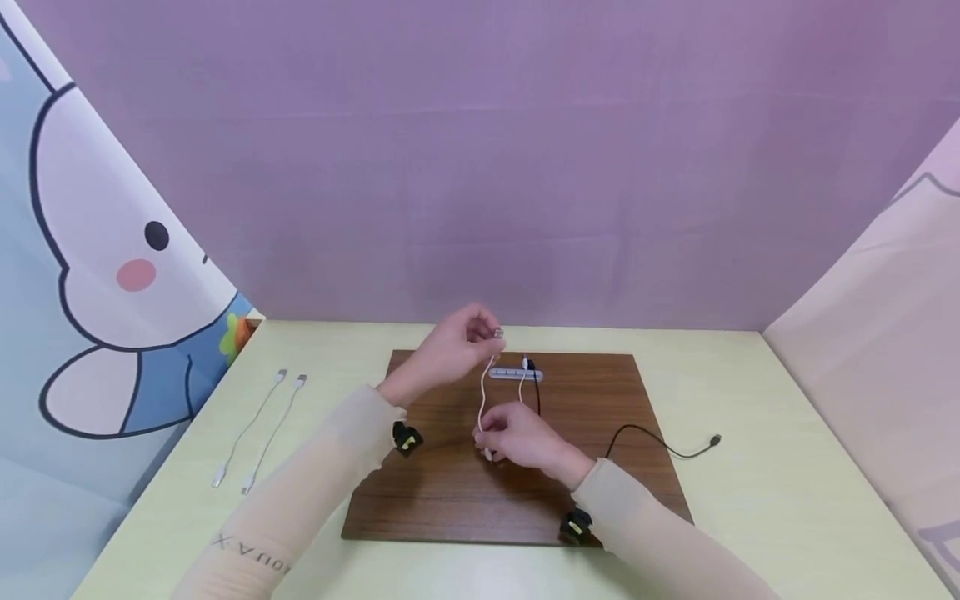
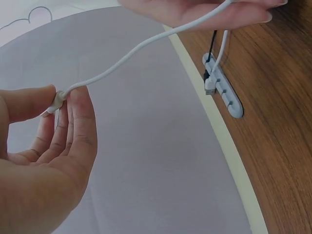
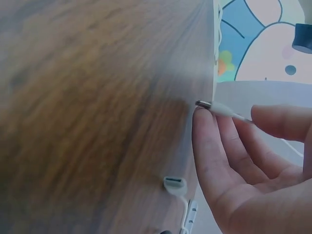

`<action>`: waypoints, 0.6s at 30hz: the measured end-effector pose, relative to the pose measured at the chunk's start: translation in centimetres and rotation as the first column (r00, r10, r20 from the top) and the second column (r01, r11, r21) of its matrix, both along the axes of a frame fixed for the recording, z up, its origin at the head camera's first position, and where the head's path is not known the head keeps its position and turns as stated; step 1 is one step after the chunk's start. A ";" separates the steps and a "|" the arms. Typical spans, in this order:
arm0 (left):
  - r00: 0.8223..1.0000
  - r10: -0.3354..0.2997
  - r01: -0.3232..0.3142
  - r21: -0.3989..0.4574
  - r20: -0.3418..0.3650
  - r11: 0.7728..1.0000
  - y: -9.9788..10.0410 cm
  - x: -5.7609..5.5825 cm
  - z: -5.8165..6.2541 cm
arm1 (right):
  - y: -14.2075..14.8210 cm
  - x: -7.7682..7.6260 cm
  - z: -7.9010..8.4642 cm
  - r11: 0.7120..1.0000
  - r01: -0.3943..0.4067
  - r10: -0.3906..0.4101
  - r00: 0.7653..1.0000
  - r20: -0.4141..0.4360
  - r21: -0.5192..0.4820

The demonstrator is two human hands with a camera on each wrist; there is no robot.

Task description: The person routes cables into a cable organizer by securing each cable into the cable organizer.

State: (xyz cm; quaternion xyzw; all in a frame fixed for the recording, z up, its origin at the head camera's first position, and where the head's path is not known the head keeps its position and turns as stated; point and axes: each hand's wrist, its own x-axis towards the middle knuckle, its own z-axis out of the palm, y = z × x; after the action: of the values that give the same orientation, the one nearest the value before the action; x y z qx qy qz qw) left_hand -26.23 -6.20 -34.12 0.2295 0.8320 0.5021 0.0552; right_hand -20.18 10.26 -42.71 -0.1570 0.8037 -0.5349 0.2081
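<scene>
My left hand (image 1: 457, 343) pinches one plug of a white USB cable (image 1: 482, 396) between thumb and fingers, above the back of a brown wooden board (image 1: 600, 475). Lower down, over the middle of the board, my right hand (image 1: 522, 437) holds the cable's other end. In the right wrist view that end's small metal-tipped connector (image 3: 214, 108) lies along the fingers, thumb close against the cord. The cord runs between both hands in a slight curve. Beside the left hand, a grey-blue cable clip strip (image 2: 229, 100) sits on the board, with a white cable (image 2: 222, 51) and a black cable in its slots.
Two white cables (image 1: 255, 423) (image 1: 279, 425) lie side by side on the pale table (image 1: 765, 500) at the left. The black cable (image 1: 645, 429) trails over the board's right edge onto the table. A purple cloth wall (image 1: 510, 183) stands behind, with printed cloths at both sides.
</scene>
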 end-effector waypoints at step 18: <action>0.998 0.057 -0.057 -0.007 -0.032 0.998 1.3 -2.3 -0.2 | 1.2 0.5 0.1 0.993 0.069 -0.063 0.996 -0.064 0.097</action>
State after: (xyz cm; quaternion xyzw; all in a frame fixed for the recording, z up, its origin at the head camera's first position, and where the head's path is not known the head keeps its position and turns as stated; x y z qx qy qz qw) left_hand -28.52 -4.93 -34.28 0.2132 0.8409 0.4966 0.0286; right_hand -19.63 11.46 -42.56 -0.1361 0.8400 -0.4959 0.1732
